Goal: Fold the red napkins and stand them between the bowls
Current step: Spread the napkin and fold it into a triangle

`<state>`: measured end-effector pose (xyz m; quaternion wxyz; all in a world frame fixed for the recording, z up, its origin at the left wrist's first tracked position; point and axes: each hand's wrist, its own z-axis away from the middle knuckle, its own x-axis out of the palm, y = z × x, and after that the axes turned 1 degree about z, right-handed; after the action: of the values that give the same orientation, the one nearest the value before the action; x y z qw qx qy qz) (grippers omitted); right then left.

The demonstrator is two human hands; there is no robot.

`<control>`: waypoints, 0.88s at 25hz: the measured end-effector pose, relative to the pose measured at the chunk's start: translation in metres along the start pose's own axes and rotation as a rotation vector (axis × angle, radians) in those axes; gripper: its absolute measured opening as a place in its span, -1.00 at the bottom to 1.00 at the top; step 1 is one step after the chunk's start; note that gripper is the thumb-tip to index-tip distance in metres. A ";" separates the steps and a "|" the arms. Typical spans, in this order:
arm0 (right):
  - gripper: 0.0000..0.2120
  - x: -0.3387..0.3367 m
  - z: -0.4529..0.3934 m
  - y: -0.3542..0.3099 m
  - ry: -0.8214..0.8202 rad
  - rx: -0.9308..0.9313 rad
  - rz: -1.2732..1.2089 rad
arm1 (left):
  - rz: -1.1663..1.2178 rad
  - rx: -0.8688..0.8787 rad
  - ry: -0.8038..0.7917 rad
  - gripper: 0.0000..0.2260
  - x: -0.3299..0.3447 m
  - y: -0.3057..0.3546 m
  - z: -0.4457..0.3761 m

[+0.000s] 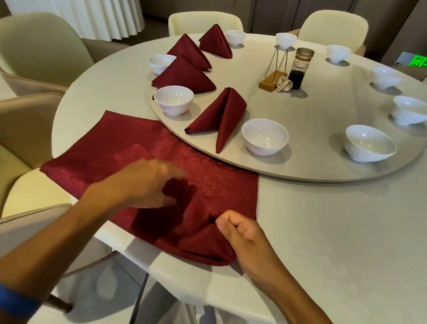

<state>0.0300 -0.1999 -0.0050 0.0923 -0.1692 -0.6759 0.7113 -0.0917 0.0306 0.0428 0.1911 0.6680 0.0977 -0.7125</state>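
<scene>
A red napkin (137, 140) lies spread on the round table's near edge, its near corner folded up. My right hand (240, 234) pinches that folded corner. Blurred and hovering over the napkin's middle is my left hand (144, 182), its fingers loosely extended and holding nothing. Several folded red napkins stand on the turntable (309, 166) between white bowls: the nearest folded napkin (221, 116) is between the near-left bowl (173, 100) and the near-centre bowl (264, 136). More folded napkins (186, 75) stand further back on the left.
Several empty white bowls (369, 143) ring the right side of the turntable. A sauce bottle (299, 67) and a gold stand (275, 72) sit at its centre. Cream chairs (38, 43) surround the table; another clothed table (74, 0) stands far left.
</scene>
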 end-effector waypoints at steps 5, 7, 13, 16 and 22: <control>-0.70 0.009 -0.002 -0.003 -0.080 0.028 0.184 | -0.181 0.005 -0.062 -0.49 0.024 -0.004 -0.006; -0.70 0.009 -0.002 -0.004 -0.148 0.090 0.229 | -0.043 0.131 0.050 -0.54 0.024 0.002 -0.006; -0.84 -0.003 0.005 -0.001 0.191 0.033 0.616 | -0.080 -0.137 -0.456 -0.79 0.004 0.030 0.000; -0.58 0.000 0.007 0.005 0.074 0.026 0.808 | -0.242 -0.232 -0.336 -0.38 0.016 0.038 0.007; -0.69 0.002 0.000 0.018 0.026 -0.054 0.914 | -0.276 -0.406 -0.050 -0.64 0.036 0.022 0.018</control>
<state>0.0301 -0.2008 -0.0226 -0.2269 -0.4611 -0.5491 0.6590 -0.1001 -0.0017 0.0118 0.2248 0.5782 0.3245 -0.7140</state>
